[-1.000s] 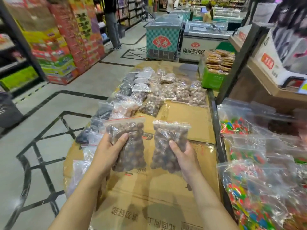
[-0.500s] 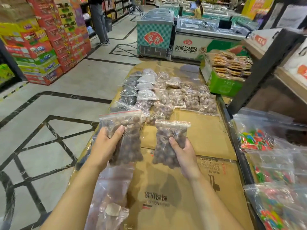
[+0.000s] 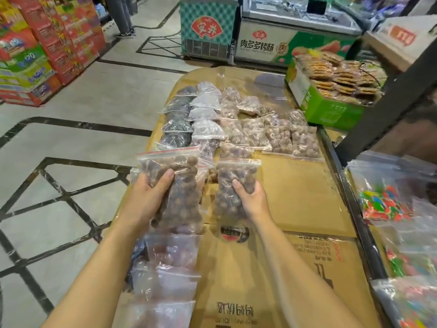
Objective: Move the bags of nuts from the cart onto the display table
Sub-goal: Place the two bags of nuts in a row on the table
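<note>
I'm mid-carry: my left hand (image 3: pixel 151 200) grips one zip bag of round brown nuts (image 3: pixel 176 192), my right hand (image 3: pixel 254 202) another (image 3: pixel 233 185), both held above the cardboard-covered display table (image 3: pixel 295 197). Next I'd lower them onto bare cardboard beside the nearest row of laid-out bags (image 3: pixel 238 131), then let go.

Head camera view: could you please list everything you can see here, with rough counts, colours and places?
Display table: one, covered in brown cardboard, centre.
Laid-out bags: many, clear, brown or dark contents, far end of the table.
Near bags: several, clear, table's near left edge.
Candy bags: several, multicoloured, right.
Green box: one, stacked with brown packets, far right.
Freezers: two, beyond the table.
Stacked cartons: many, red and green, far left.
Left hand: holds a nut bag.
Right hand: holds a second nut bag.
</note>
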A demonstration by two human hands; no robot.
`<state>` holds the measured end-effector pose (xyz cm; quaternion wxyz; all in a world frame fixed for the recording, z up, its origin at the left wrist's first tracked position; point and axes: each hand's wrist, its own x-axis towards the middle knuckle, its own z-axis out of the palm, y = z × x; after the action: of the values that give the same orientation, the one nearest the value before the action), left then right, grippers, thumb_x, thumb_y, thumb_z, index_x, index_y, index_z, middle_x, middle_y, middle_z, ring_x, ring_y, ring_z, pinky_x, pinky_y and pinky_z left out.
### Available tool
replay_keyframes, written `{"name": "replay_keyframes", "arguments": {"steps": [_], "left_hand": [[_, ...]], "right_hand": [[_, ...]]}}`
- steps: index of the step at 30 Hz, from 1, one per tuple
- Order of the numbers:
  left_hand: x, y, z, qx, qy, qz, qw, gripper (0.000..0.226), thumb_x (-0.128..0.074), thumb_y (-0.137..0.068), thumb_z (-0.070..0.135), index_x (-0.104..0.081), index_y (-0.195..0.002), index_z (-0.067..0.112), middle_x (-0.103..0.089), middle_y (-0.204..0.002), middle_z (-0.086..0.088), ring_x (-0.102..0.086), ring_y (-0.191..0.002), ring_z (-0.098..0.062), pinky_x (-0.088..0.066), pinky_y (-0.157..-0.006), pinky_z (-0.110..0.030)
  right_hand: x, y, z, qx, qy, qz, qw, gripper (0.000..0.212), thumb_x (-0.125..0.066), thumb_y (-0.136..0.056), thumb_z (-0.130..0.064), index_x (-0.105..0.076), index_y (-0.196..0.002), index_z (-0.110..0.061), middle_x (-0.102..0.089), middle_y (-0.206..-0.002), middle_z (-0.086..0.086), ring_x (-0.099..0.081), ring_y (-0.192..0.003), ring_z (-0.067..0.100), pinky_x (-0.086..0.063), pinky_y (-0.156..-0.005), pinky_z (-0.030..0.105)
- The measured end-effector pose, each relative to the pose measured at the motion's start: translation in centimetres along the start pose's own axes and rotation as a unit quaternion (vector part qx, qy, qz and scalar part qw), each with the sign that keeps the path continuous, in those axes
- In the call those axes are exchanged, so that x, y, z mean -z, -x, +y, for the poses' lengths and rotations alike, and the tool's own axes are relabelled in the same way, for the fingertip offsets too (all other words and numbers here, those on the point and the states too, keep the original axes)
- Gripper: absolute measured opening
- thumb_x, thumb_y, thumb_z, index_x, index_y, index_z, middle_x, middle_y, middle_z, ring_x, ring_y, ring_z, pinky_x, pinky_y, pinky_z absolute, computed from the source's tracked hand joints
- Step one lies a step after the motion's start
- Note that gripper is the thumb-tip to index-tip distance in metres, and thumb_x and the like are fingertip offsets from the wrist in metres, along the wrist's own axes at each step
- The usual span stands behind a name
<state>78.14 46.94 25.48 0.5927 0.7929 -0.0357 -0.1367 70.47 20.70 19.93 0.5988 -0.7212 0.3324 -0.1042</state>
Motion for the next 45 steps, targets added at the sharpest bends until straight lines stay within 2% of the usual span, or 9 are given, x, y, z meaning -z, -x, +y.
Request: {"name": "replay_keyframes", "arguments": {"steps": [7,11,16,23,28,32,35,40,45], "left_hand": [[-0.8,-3.1,-1.4,0.014,0.007,0.001,1.000,0.053,-0.064,-0.085,0.077,-0.064,-0.123,0.040,-0.068,-0.078,0.019,-0.063,-0.076,-0.011,-0.051,-0.077,-0.041],[-1.4,-3.9,-2.0,0.008,0.034,-0.016,0.999,0.040,-0.065,-0.100,0.050,-0.063,-0.131,0.026,-0.073,-0.092,0.012,-0.068,-0.080,-0.004,-0.056,-0.071,-0.040],[-1.6,-4.0,-2.1,0.024,0.032,-0.017,0.999,0.068,-0.066,-0.083,0.076,-0.064,-0.125,0.023,-0.068,-0.104,-0.003,-0.065,-0.087,-0.017,-0.049,-0.074,-0.034],[-3.1,-2.4,-1.3,0.024,0.013,-0.008,1.000,0.049,-0.063,-0.099,0.052,-0.057,-0.124,0.010,-0.062,-0.105,-0.011,-0.057,-0.084,-0.013,-0.043,-0.067,-0.025],[-4.2,-0.6,-0.5,0.021,0.030,-0.025,0.999,0.049,-0.065,-0.097,0.056,-0.056,-0.115,0.011,-0.059,-0.099,-0.010,-0.057,-0.085,-0.020,-0.044,-0.072,-0.034],[-5.7,1.4,0.2,-0.005,0.078,-0.056,0.995,0.066,-0.069,-0.083,0.070,-0.062,-0.117,0.015,-0.056,-0.076,0.005,-0.053,-0.066,-0.013,-0.040,-0.061,-0.034],[-7.0,2.5,0.2,-0.018,0.093,-0.109,0.989,0.054,-0.071,-0.092,0.057,-0.065,-0.127,0.017,-0.078,-0.096,0.010,-0.074,-0.093,-0.010,-0.056,-0.087,-0.038],[-9.0,4.5,-0.2,-0.006,0.102,-0.166,0.981,0.056,-0.075,-0.090,0.058,-0.068,-0.128,0.017,-0.078,-0.118,-0.008,-0.075,-0.112,-0.028,-0.056,-0.100,-0.055],[-10.4,5.5,-0.4,-0.005,0.064,-0.201,0.977,0.024,-0.066,-0.103,0.027,-0.073,-0.123,0.017,-0.081,-0.113,-0.005,-0.076,-0.110,-0.026,-0.057,-0.101,-0.052]], "right_hand": [[-1.5,-2.5,1.1,-0.008,0.046,-0.002,0.999,0.072,-0.075,-0.095,-0.052,-0.052,-0.149,-0.011,-0.061,-0.136,-0.006,-0.059,-0.129,0.018,-0.047,-0.102,0.034],[-2.0,-3.4,1.7,-0.001,0.094,0.011,0.996,0.048,-0.077,-0.095,-0.050,-0.061,-0.123,-0.015,-0.066,-0.101,-0.015,-0.064,-0.092,0.009,-0.045,-0.073,0.019],[-2.1,-3.7,2.0,0.009,0.135,0.027,0.990,0.068,-0.075,-0.088,-0.066,-0.059,-0.138,-0.023,-0.070,-0.126,-0.006,-0.068,-0.117,0.019,-0.055,-0.095,0.038],[-1.0,-2.6,0.4,0.011,0.220,0.040,0.975,0.093,-0.070,-0.093,-0.065,-0.034,-0.162,-0.015,-0.039,-0.164,0.006,-0.035,-0.153,0.026,-0.035,-0.124,0.047],[0.5,0.0,-0.5,0.039,0.222,0.061,0.972,0.086,-0.067,-0.093,-0.066,-0.038,-0.158,-0.017,-0.041,-0.153,0.005,-0.040,-0.144,0.022,-0.041,-0.118,0.043],[1.5,3.1,-1.4,0.062,0.072,-0.038,0.995,0.064,-0.069,-0.099,-0.053,-0.051,-0.147,-0.014,-0.060,-0.123,-0.009,-0.060,-0.105,0.000,-0.051,-0.088,0.011],[1.6,5.6,-0.9,0.048,0.035,-0.108,0.992,0.080,-0.066,-0.082,-0.076,-0.059,-0.141,-0.022,-0.067,-0.122,-0.013,-0.067,-0.114,0.006,-0.058,-0.099,0.029],[2.7,7.8,1.2,0.036,0.009,-0.111,0.993,0.013,-0.071,-0.103,-0.038,-0.071,-0.104,-0.025,-0.078,-0.095,-0.016,-0.069,-0.087,-0.006,-0.054,-0.076,0.016],[3.6,8.9,2.9,0.037,0.024,-0.079,0.996,0.003,-0.071,-0.104,-0.021,-0.071,-0.103,-0.019,-0.078,-0.093,-0.007,-0.070,-0.083,-0.008,-0.053,-0.074,0.015]]}}
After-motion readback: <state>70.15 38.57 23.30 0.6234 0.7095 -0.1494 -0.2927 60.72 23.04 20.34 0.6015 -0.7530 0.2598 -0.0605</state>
